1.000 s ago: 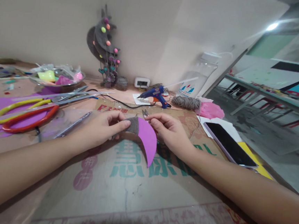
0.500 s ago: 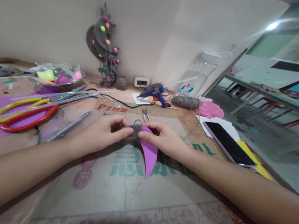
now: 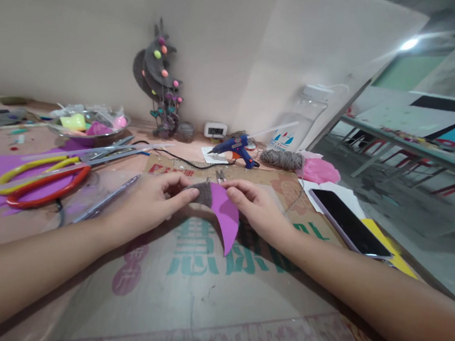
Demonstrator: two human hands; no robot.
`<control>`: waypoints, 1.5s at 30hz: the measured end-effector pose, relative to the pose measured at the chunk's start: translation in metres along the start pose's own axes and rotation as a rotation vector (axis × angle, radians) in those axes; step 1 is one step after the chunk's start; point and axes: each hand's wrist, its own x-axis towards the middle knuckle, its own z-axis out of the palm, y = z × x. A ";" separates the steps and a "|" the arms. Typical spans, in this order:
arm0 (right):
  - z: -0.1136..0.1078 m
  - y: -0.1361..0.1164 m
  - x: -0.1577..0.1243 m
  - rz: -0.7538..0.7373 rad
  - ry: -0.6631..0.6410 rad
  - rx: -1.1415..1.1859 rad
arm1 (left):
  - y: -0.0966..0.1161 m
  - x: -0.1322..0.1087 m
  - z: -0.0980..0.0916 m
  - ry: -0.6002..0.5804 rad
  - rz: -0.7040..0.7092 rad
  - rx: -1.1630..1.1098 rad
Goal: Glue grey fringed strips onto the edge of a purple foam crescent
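Observation:
A purple crescent hangs point down between my hands, its left part wrapped in grey yarn. My left hand pinches the wrapped end between thumb and fingers. My right hand grips the upper right edge of the purple part. Small snips lie just behind the crescent, partly hidden. A strand of grey yarn runs from the skein down toward my right hand.
A blue glue gun, clock and bottle stand behind. Red-and-yellow scissors, a pen and a bowl are left. A phone lies right. A decorated grey moon leans against the wall.
The crescent has turned and risen slightly, and more of its wrapped part shows. My right thumb has moved right, off the yarn edge. The camera view has shifted a little.

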 end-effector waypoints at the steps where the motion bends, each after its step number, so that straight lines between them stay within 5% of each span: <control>1: -0.002 -0.001 0.000 -0.006 0.035 -0.003 | 0.000 0.000 0.000 0.036 0.015 0.012; 7: -0.002 -0.005 -0.002 -0.162 0.084 -0.314 | -0.001 0.000 -0.002 0.155 0.102 0.042; 11: -0.007 -0.007 -0.008 -0.585 0.114 -0.530 | -0.009 0.004 -0.003 0.226 0.116 -0.020; 15: -0.020 -0.008 -0.014 -0.947 0.088 -0.956 | -0.014 0.005 -0.004 0.027 0.031 -0.241; 18: -0.024 -0.006 -0.015 -0.958 0.030 -1.139 | -0.012 0.006 -0.003 -0.153 -0.049 -0.287; 21: -0.022 -0.002 -0.012 -0.972 0.006 -1.172 | -0.012 0.007 -0.002 -0.170 -0.071 -0.308; 24: -0.017 0.002 -0.007 -0.886 0.067 -1.077 | -0.013 0.007 -0.002 -0.073 -0.097 -0.307; 31: -0.015 0.008 0.004 -0.336 0.079 -0.656 | -0.009 0.004 -0.001 -0.011 -0.116 -0.312; 45: -0.036 0.003 0.019 -0.054 0.139 -0.228 | -0.011 0.006 -0.001 0.031 -0.078 -0.213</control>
